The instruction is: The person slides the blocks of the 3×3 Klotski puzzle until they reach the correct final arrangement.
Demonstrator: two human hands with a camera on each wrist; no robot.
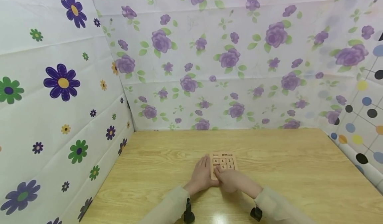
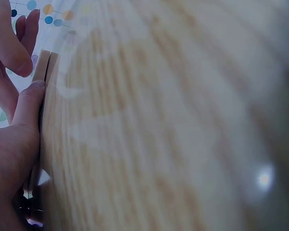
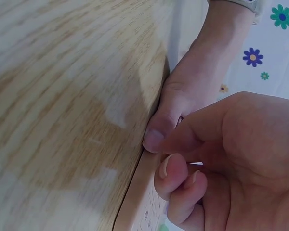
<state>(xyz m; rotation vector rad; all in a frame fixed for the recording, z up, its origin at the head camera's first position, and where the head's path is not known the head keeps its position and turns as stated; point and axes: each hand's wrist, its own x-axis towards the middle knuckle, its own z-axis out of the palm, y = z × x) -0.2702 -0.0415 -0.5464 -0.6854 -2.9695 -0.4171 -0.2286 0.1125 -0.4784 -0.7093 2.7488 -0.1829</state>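
Note:
A wooden number sliding puzzle [image 1: 234, 156] lies flat on the table, showing tiles 4, 1, 2 in its far row and 5, 3 below. My left hand [image 1: 201, 175] holds it at the near left corner, straight fingers along its left side. The left thumb [image 2: 31, 103] presses the near edge, as the left wrist view shows. Over the puzzle's lower left, my right hand [image 1: 230, 179] reaches in with its fingertips on the tiles, hiding the lower ones. In the right wrist view, that hand's other fingers [image 3: 185, 185] are loosely bent beside the board.
The light wood-grain table [image 1: 155, 151] spreads around the puzzle. Behind it hangs a cloth [image 1: 257, 84] with purple roses, and a daisy-print cloth [image 1: 39, 117] lines the left side. A dotted cloth [image 1: 368, 127] is at the right. Dark wrist devices [image 1: 189, 214] sit at both cuffs.

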